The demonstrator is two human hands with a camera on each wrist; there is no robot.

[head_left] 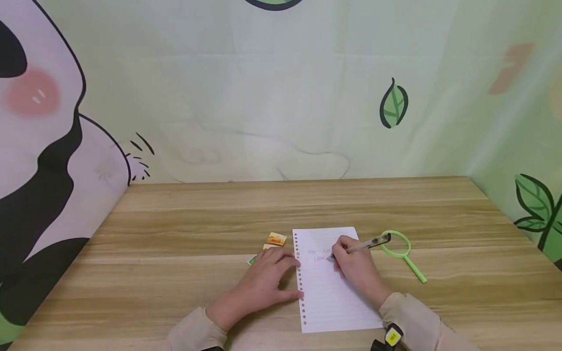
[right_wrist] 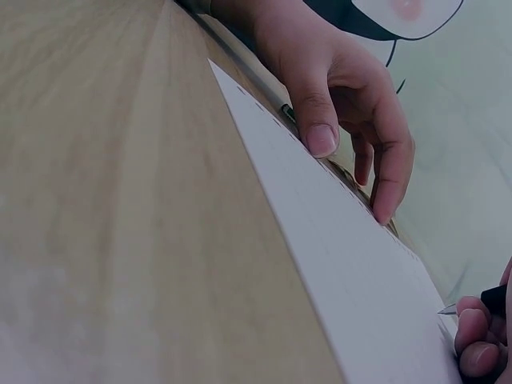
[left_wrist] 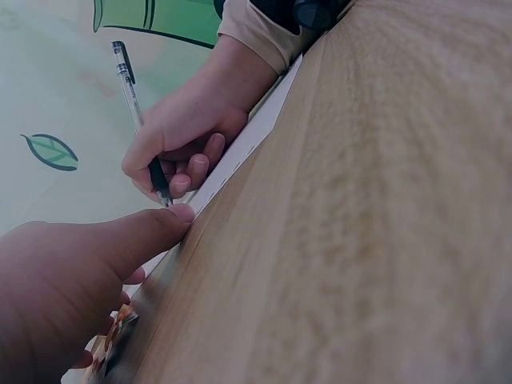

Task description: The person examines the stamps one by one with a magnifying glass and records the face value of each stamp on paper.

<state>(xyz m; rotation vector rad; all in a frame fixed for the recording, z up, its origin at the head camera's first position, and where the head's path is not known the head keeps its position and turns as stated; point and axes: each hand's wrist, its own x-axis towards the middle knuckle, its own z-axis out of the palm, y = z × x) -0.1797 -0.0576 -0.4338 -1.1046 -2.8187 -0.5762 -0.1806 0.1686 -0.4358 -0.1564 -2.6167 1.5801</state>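
Observation:
A white sheet of lined paper (head_left: 333,302) with a row of punched holes down its left side lies on the table. My right hand (head_left: 357,268) grips a gel pen (head_left: 371,242) with a clear barrel and dark grip. The pen's tip is right at the paper, at the end of a few short handwritten marks (head_left: 319,259) near the top. With thumb and fingertips spread, my left hand (head_left: 261,280) rests along the paper's punched edge. Small picture cards (head_left: 276,238) lie beyond that hand, partly hidden by its fingers.
A green magnifying glass (head_left: 415,269) lies to the right of the paper, its ring partly behind the pen's end. The wood-grain table (head_left: 175,234) runs back to a cloth backdrop (head_left: 272,87) printed with a panda and leaves.

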